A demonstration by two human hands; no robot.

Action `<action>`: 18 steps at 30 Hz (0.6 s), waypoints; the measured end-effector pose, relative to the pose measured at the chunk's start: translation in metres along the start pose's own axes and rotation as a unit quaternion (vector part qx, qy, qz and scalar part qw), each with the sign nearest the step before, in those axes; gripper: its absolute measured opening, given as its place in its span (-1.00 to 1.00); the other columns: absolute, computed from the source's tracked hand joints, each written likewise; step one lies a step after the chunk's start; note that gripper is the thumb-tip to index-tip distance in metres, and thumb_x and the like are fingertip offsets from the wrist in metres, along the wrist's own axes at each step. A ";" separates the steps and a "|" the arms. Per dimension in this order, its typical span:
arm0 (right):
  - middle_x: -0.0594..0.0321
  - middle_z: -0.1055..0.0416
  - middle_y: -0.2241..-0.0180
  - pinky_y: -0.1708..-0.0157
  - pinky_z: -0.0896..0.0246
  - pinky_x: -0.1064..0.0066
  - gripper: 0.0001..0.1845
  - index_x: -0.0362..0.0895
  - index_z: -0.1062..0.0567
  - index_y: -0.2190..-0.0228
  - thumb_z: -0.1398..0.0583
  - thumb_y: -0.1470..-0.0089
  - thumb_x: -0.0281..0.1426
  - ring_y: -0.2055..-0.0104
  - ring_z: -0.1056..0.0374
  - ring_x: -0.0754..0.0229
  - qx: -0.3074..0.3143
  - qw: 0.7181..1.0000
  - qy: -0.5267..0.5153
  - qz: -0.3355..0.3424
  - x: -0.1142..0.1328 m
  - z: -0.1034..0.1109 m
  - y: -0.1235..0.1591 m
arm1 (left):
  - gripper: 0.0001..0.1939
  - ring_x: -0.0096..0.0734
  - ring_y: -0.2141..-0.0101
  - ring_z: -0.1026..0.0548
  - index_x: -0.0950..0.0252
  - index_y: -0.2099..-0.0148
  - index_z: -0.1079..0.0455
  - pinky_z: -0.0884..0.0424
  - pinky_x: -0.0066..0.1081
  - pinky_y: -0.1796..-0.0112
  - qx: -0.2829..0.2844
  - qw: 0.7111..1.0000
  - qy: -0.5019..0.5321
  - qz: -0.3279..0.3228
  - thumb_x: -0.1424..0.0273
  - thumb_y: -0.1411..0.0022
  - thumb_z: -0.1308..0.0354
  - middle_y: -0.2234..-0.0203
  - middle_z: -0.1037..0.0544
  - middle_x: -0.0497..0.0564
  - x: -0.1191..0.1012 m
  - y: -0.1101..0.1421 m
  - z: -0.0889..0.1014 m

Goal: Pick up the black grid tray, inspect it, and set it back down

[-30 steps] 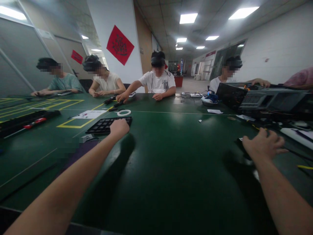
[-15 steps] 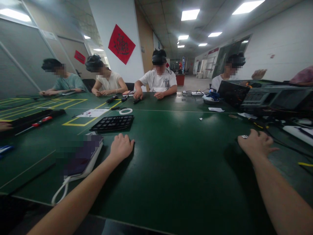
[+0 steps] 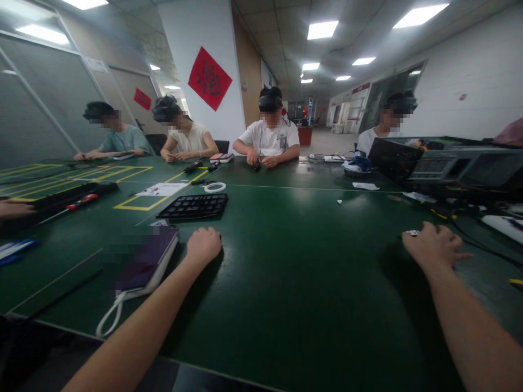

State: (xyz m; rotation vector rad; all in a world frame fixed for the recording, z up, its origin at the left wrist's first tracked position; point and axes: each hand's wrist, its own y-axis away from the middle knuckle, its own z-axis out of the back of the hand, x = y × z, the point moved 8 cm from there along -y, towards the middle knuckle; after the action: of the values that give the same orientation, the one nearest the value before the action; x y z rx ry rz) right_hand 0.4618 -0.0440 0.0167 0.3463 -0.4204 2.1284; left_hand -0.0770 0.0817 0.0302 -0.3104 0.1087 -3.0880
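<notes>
My left hand (image 3: 204, 245) is closed with its back up, just above or on the green table (image 3: 302, 288). A sliver of something dark shows at its fingertips; most of what it holds, if anything, is hidden. Left of it lies a purple-topped, white-sided case (image 3: 149, 261) with a white wrist loop, partly blurred. Over at the right, my right hand (image 3: 437, 247) has its outer fingers spread. A small thing with a white label (image 3: 412, 233) peeks out at that hand's inner edge, seemingly gripped there; its kind is hidden.
Beyond my left hand are a black gridded tray (image 3: 192, 207), a white ring (image 3: 214, 187) and a sheet of paper (image 3: 161, 189). A red-handled screwdriver (image 3: 84, 201) lies left. Computer cases (image 3: 433, 163) and cables stand right. Several people with headsets sit around.
The view has shifted slightly, so everything sits a little further right and lower. My left fingers look more curled in. The person opposite has brought both hands closer together around a dark thing.
</notes>
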 end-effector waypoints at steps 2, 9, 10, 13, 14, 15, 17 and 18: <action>-0.15 0.06 -0.23 -0.16 0.27 -0.26 -0.39 -0.26 -0.20 -0.13 0.06 -0.12 -0.20 -0.25 0.20 -0.30 0.003 1.000 -0.002 -0.003 0.000 0.002 0.001 | -0.59 0.01 0.16 -0.49 0.53 0.13 -0.46 -0.35 -0.23 0.20 0.029 0.999 0.001 -0.017 0.55 -0.21 0.21 0.22 -0.50 0.41 0.003 0.001 -0.001; -0.15 0.12 -0.25 -0.12 0.19 -0.23 -0.33 -0.24 -0.15 -0.17 0.07 -0.11 -0.16 -0.26 0.23 -0.31 0.037 0.998 -0.004 -0.051 -0.013 -0.004 -0.005 | -0.68 0.06 0.16 -0.48 0.46 0.32 -0.49 -0.35 -0.18 0.18 -0.035 0.997 0.065 -0.007 0.64 -0.10 0.11 0.28 -0.50 0.37 0.020 -0.001 0.010; -0.14 0.14 -0.25 -0.09 0.14 -0.22 -0.32 -0.23 -0.13 -0.18 0.06 -0.10 -0.14 -0.25 0.23 -0.32 0.048 0.997 -0.003 -0.065 -0.015 -0.005 -0.006 | -0.73 0.03 0.17 -0.48 0.43 0.35 -0.49 -0.35 -0.20 0.16 -0.053 0.990 0.131 0.015 0.63 -0.07 0.06 0.31 -0.51 0.32 0.024 -0.002 0.012; -0.16 0.17 -0.25 -0.01 0.03 -0.21 -0.29 -0.22 -0.09 -0.20 0.07 -0.09 -0.13 -0.24 0.23 -0.36 0.085 0.992 -0.002 -0.090 -0.018 -0.009 -0.005 | -0.80 -0.18 0.30 -0.50 0.37 0.39 -0.45 -0.39 -0.31 0.23 -0.080 0.916 0.380 0.101 0.64 -0.02 -0.01 0.46 -0.49 0.14 0.036 -0.015 0.013; -0.18 0.17 -0.25 0.00 0.03 -0.21 -0.28 -0.24 -0.10 -0.20 0.07 -0.08 -0.13 -0.24 0.23 -0.37 0.096 0.991 0.001 -0.090 -0.017 -0.009 -0.004 | -0.80 -0.25 0.37 -0.49 0.38 0.40 -0.44 -0.40 -0.34 0.29 -0.079 0.888 0.436 0.121 0.64 -0.02 0.00 0.52 -0.46 0.09 0.037 -0.022 0.013; -0.20 0.16 -0.24 -0.01 0.05 -0.21 -0.28 -0.26 -0.10 -0.20 0.08 -0.08 -0.14 -0.23 0.23 -0.38 0.106 0.990 0.006 -0.088 -0.016 -0.010 -0.003 | -0.80 -0.30 0.44 -0.47 0.39 0.40 -0.42 -0.40 -0.37 0.35 -0.075 0.871 0.467 0.133 0.65 -0.02 0.00 0.58 -0.43 0.05 0.037 -0.031 0.015; -0.24 0.11 -0.21 -0.06 0.11 -0.17 -0.28 -0.31 -0.13 -0.18 0.07 -0.08 -0.16 -0.22 0.22 -0.39 0.122 0.989 0.020 -0.080 -0.015 -0.011 -0.002 | -0.85 -0.33 0.52 -0.42 0.41 0.42 -0.39 -0.37 -0.39 0.45 -0.074 0.868 0.470 0.143 0.64 -0.02 -0.01 0.65 -0.36 0.00 0.036 -0.050 0.022; -0.26 0.09 -0.20 -0.09 0.13 -0.14 -0.29 -0.32 -0.14 -0.17 0.07 -0.08 -0.17 -0.22 0.20 -0.39 0.127 0.989 0.028 -0.075 -0.015 -0.011 -0.002 | -0.88 -0.32 0.52 -0.41 0.41 0.44 -0.37 -0.35 -0.38 0.47 -0.076 0.870 0.465 0.146 0.62 -0.02 -0.02 0.67 -0.34 0.00 0.038 -0.060 0.027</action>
State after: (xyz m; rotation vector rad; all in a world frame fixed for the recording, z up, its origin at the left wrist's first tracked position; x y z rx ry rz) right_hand 0.4706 -0.0494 0.0011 0.4476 -0.0866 2.0405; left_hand -0.1106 0.1384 0.0683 1.0977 0.3737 -2.6209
